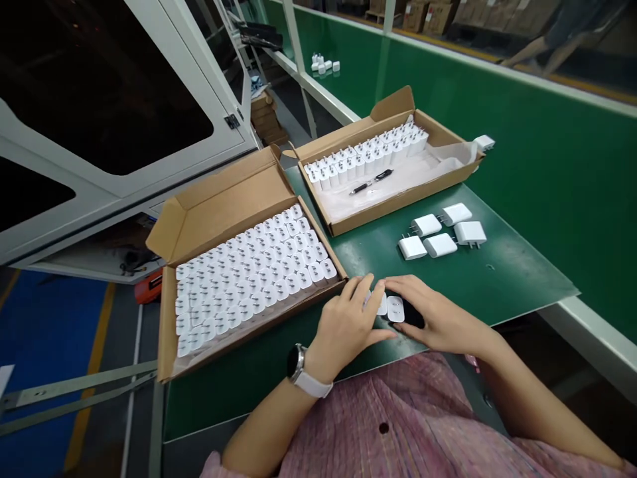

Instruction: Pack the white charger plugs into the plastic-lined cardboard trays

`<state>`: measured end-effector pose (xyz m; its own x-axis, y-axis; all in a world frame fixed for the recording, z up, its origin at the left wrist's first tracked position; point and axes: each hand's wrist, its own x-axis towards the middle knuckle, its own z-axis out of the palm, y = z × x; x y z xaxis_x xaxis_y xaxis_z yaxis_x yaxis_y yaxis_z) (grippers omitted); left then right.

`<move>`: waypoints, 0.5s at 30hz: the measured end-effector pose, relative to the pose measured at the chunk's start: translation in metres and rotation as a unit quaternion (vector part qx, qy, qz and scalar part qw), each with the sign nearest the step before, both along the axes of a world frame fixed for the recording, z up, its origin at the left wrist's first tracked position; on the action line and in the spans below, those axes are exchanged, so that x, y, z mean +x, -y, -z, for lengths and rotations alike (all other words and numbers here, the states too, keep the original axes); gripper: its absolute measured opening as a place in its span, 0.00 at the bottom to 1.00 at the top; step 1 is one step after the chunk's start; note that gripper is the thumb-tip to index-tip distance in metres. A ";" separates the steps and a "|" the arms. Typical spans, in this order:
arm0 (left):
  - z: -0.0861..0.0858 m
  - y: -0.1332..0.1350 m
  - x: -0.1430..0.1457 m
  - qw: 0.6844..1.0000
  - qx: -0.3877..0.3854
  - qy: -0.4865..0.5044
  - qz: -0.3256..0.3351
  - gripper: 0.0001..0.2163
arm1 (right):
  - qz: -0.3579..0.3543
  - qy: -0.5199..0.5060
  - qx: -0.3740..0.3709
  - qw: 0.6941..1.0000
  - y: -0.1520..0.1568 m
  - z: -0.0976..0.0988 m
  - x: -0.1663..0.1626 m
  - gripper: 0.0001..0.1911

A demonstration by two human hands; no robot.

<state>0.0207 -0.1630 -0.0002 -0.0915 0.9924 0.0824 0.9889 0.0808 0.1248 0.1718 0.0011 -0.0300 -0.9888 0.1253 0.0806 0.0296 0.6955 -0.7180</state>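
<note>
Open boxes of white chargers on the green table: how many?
2. One box, packed with chargers, lies beyond the left hand, to its left. The partly filled box lies farther back, to the right, with a pen inside.

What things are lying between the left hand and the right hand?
White chargers, plus an unclear dark shape beside the right hand; the head view shows this.

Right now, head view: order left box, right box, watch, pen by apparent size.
1. Left box, though it is nearer the camera
2. Right box
3. Watch, strap included
4. Pen, slimmer than the watch
</note>
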 end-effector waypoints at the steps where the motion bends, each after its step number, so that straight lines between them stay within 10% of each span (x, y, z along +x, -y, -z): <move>1: 0.007 -0.008 0.003 1.000 -0.014 0.001 -0.015 0.34 | 0.004 -0.001 -0.001 1.000 -0.001 0.001 0.001 0.34; 7: 0.017 0.016 -0.007 0.993 0.007 0.095 -0.074 0.20 | 0.046 -0.050 -0.017 0.998 0.007 -0.004 -0.007 0.18; 15: -0.056 0.085 -0.076 0.969 0.061 0.098 -0.220 0.17 | 0.064 -0.141 -0.024 0.988 0.038 -0.042 -0.087 0.16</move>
